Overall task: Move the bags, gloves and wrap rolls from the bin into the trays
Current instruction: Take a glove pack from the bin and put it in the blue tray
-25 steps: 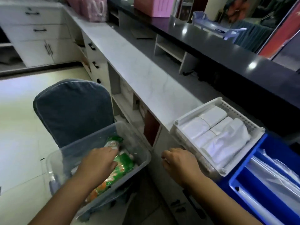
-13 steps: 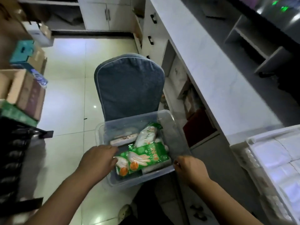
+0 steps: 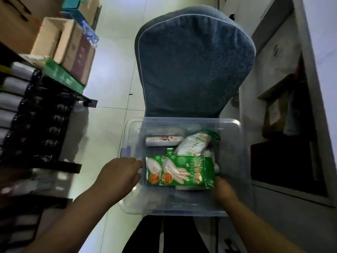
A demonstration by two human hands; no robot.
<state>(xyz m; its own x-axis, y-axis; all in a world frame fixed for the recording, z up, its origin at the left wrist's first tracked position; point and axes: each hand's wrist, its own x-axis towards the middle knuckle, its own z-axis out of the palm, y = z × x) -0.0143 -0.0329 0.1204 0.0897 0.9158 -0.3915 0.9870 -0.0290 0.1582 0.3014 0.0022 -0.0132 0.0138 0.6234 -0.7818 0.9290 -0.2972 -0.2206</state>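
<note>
Shop backroom (stock rack (image 3: 34, 114), cartons (image 3: 60, 42)).

Both forearms are bare to the frame edge, with no sleeves in view. The left hand (image 3: 119, 175) and right hand (image 3: 223, 191) carry no gloves, rings or watch. Dark trousers (image 3: 164, 236) show at 6 o'clock.

A clear bin (image 3: 235, 154) sits on a blue chair (image 3: 193, 70). Both hands reach in beside a green glove pack (image 3: 184, 170): left hand (image 3: 118, 174), right hand (image 3: 223, 190).
</note>
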